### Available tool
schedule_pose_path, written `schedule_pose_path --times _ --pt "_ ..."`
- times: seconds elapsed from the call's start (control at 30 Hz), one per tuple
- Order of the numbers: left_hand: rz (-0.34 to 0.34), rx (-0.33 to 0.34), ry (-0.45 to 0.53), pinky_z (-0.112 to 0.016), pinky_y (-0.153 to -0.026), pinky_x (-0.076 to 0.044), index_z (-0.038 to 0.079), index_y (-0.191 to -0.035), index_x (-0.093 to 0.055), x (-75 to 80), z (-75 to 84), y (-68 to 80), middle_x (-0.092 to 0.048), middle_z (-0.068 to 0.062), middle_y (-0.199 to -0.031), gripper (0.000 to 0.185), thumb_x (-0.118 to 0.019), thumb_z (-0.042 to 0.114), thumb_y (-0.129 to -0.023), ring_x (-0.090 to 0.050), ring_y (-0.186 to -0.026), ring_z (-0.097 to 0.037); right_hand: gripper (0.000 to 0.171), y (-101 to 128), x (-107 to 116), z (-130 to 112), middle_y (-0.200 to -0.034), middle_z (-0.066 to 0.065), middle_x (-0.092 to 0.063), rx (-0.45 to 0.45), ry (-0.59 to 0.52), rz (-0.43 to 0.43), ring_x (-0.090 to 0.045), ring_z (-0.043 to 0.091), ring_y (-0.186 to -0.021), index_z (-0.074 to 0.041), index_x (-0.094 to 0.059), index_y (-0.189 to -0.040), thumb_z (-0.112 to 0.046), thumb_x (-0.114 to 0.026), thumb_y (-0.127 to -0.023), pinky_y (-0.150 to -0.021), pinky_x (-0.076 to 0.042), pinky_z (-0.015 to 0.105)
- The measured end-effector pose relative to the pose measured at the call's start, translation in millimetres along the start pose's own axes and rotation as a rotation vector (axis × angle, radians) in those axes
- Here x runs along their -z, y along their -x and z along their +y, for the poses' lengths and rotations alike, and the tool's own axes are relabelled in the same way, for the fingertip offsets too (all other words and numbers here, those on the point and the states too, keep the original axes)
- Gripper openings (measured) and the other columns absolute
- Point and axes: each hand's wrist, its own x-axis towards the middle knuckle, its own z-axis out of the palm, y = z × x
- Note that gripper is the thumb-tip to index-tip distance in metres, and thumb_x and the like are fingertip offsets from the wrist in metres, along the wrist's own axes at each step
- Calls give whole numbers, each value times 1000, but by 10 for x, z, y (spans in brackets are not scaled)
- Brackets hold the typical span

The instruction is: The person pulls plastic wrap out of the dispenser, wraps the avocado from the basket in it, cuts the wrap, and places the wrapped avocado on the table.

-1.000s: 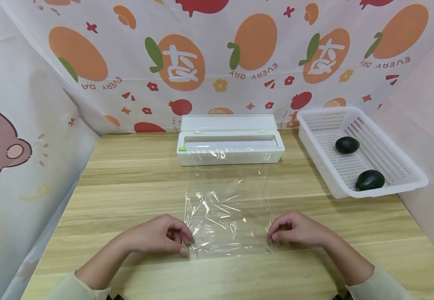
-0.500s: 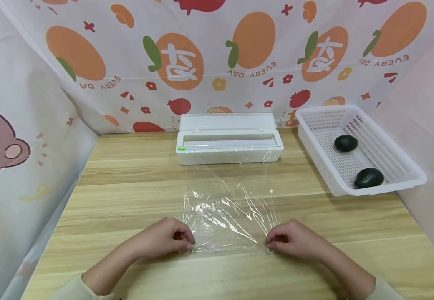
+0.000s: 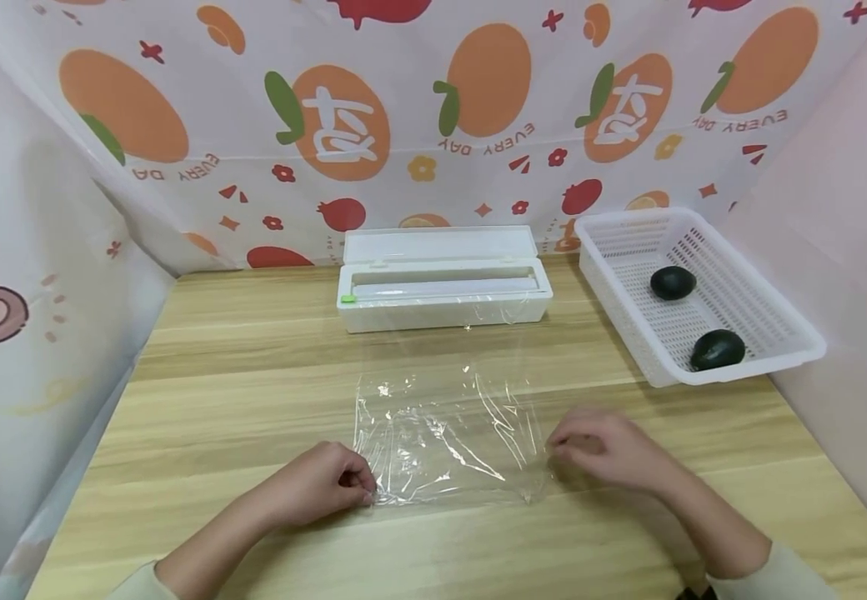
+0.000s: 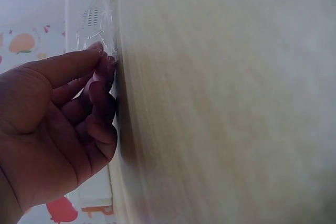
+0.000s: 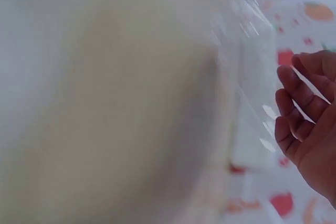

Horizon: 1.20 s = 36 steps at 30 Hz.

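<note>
A person's left hand (image 3: 321, 486) pinched the near corner of a cling film sheet (image 3: 444, 437) spread at table centre, drawn from the dispenser (image 3: 443, 287) at 12 o'clock. The right hand (image 3: 602, 450), fingers loosely curled, held nothing. Cutting the film free likely came next.

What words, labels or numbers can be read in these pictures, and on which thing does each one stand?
"EVERY DAY", mirrored: on the fruit-print backdrop cloth, under the oranges, several times; at the left only "DA" shows.
One large white character, mirrored, on two oranges: not readable for certain.
White dispenser box, white basket, plastic film: no text visible.
</note>
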Motion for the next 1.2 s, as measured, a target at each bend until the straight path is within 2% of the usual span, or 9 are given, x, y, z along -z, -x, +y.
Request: schedule_pose_path --times 0.13,0.23,0.37,0.57,0.7,0.8,0.93,1.13,1.2 --pt "1 8 3 -21 -57 -46 20 -78 -72 10 4 21 -61 12 -67 9 -77 16 -84 -51 -61 1 19 -110 499 210 -89 -4 -72 -90 79 136 -62 3 -77 -13 -75 -96 0 -72 -82 -63 -53 23" --pt "1 11 8 -21 -57 -46 20 -79 -72 5 -7 18 -61 13 -67 8 -77 17 -84 -51 -61 1 12 -155 937 390 -90 2 -73 -246 188 199 -59 -1 -71 -12 -76 -98 -7 -70 -88 -62 -50 19" --pt "1 14 15 -21 -58 -46 21 -78 -72 -2 -17 18 -61 14 -67 9 -77 18 -84 -52 -62 1 15 -166 1465 687 -97 9 -74 -448 307 217 -61 6 -74 -13 -75 -103 -22 -67 -94 -64 -46 16" --pt "10 24 40 -21 -58 -46 22 -78 -71 -14 -22 38 -62 14 -68 8 -77 19 -84 -52 -61 1 28 -110 1983 1191 -109 27 -66 -660 389 98 -59 39 -96 0 -67 -115 -19 -58 -96 -80 -49 51" --pt "14 31 51 -21 -57 -46 22 -79 -71 -18 -22 53 -61 13 -66 8 -78 20 -84 -51 -60 1 34 -43 2119 1455 -117 34 -57 -782 351 -68 -53 45 -100 5 -60 -123 -7 -55 -91 -86 -44 62" --pt "16 27 50 -21 -56 -45 22 -79 -71 -16 -19 58 -60 14 -65 8 -78 21 -83 -50 -60 2 41 0 2127 1592 -120 36 -54 -824 330 -188 -52 46 -101 6 -58 -124 1 -57 -83 -84 -45 59" --pt "16 11 46 -20 -57 -45 21 -78 -72 -7 -14 55 -60 15 -65 8 -78 21 -84 -50 -60 2 46 45 2073 1713 -119 39 -54 -801 378 -310 -54 43 -95 7 -60 -121 10 -54 -76 -76 -46 47" --pt "8 3 46 -20 -57 -45 23 -77 -71 2 -11 41 -60 14 -65 9 -78 20 -84 -50 -60 2 54 98 2016 1735 -130 44 -46 -854 288 -382 -53 45 -104 6 -58 -128 13 -52 -74 -74 -44 39" --pt "5 4 46 -20 -57 -45 23 -77 -71 5 -10 36 -60 14 -65 9 -77 20 -84 -50 -60 2 58 107 2011 1731 -132 44 -43 -869 228 -396 -54 38 -90 7 -55 -131 10 -54 -73 -69 -43 36"
